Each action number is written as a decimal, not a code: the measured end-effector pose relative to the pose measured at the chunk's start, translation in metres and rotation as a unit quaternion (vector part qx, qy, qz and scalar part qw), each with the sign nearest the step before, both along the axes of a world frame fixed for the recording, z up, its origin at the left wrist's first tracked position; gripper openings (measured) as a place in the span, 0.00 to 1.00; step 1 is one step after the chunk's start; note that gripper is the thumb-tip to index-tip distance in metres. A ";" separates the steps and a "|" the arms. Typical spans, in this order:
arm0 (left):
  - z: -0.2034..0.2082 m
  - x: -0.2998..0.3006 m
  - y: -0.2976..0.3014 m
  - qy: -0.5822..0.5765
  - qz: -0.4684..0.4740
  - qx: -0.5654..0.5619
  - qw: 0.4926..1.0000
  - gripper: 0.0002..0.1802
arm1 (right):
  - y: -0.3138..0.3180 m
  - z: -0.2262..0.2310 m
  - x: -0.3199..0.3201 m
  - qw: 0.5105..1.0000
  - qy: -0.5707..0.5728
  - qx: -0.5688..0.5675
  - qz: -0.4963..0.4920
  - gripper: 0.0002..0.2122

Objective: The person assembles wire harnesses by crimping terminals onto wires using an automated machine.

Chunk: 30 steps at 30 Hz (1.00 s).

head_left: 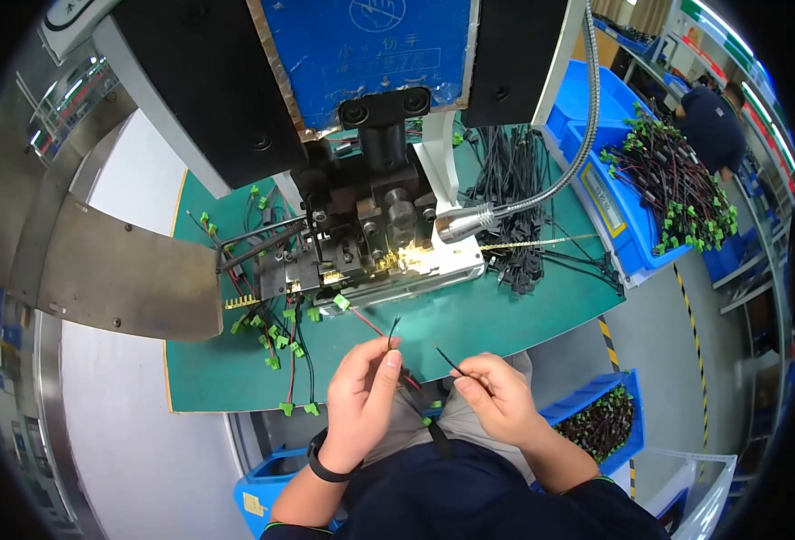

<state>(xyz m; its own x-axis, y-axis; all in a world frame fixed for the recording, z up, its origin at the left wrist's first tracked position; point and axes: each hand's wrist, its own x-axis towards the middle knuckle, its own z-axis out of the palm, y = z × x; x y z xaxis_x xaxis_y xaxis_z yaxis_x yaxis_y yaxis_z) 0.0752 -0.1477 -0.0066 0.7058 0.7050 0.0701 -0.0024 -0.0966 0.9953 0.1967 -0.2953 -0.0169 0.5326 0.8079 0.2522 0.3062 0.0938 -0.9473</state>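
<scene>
My left hand [361,391], with a black band on its wrist, pinches a wire lead [365,321] between thumb and fingers. A red strand of it runs up to a green connector [342,302], and a dark wire end stands up beside the thumb. My right hand [498,400] pinches a thin black wire [449,360] whose tip points up and left. A gap separates the hands, both in front of a bench press [399,216] fed by a brass terminal strip [542,243]. Where the lower part of each wire runs is partly hidden by my fingers.
Leads with green connectors [276,342] lie left on the green mat [542,328]. Black cables [514,180] are heaped at right. A flexible-neck lamp [465,222] lights the press. Full blue bins [636,261] stand right and below. A metal guard [136,270] juts in; another person [713,126] sits beyond.
</scene>
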 end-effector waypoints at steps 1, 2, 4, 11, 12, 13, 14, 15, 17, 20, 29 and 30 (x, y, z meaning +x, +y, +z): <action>0.000 0.001 0.000 -0.019 0.004 -0.030 0.999 0.07 | 0.002 0.000 0.001 1.000 0.001 -0.001 0.000 0.05; 0.000 0.002 -0.001 -0.037 0.009 -0.060 0.997 0.07 | 0.005 0.000 0.003 1.000 -0.011 0.003 -0.001 0.06; -0.005 -0.001 0.001 -0.043 -0.002 -0.052 0.998 0.06 | 0.009 -0.001 0.004 1.000 -0.022 0.007 -0.003 0.06; 0.017 -0.008 -0.006 -0.032 -0.041 -0.043 0.998 0.06 | 0.011 0.007 -0.003 0.958 0.282 0.017 0.055 0.08; 0.018 -0.010 -0.009 -0.032 -0.042 -0.044 0.998 0.06 | 0.011 0.010 -0.005 0.946 0.318 0.020 0.055 0.08; 0.017 -0.012 -0.014 -0.051 -0.045 -0.093 0.993 0.07 | 0.011 0.009 -0.005 0.946 0.319 0.020 0.055 0.08; 0.016 -0.014 -0.018 -0.071 -0.046 -0.142 0.986 0.08 | 0.011 0.008 -0.005 0.931 0.356 0.043 0.064 0.08; 0.014 -0.014 -0.020 -0.070 -0.046 -0.143 0.986 0.08 | 0.011 0.006 -0.005 0.915 0.392 0.066 0.072 0.09; 0.011 -0.015 -0.024 -0.127 -0.050 -0.146 0.980 0.08 | 0.012 0.001 -0.005 0.927 0.362 0.073 0.070 0.08; 0.008 -0.011 -0.021 -0.093 -0.032 -0.050 0.994 0.07 | 0.016 -0.002 -0.006 0.957 0.278 0.066 0.039 0.06; 0.011 -0.002 -0.007 -0.075 -0.040 -0.101 0.991 0.06 | 0.021 -0.003 -0.015 0.949 0.308 0.069 0.020 0.05; 0.012 -0.001 -0.006 -0.075 -0.040 -0.101 0.991 0.06 | 0.021 -0.004 -0.015 0.949 0.309 0.068 0.018 0.05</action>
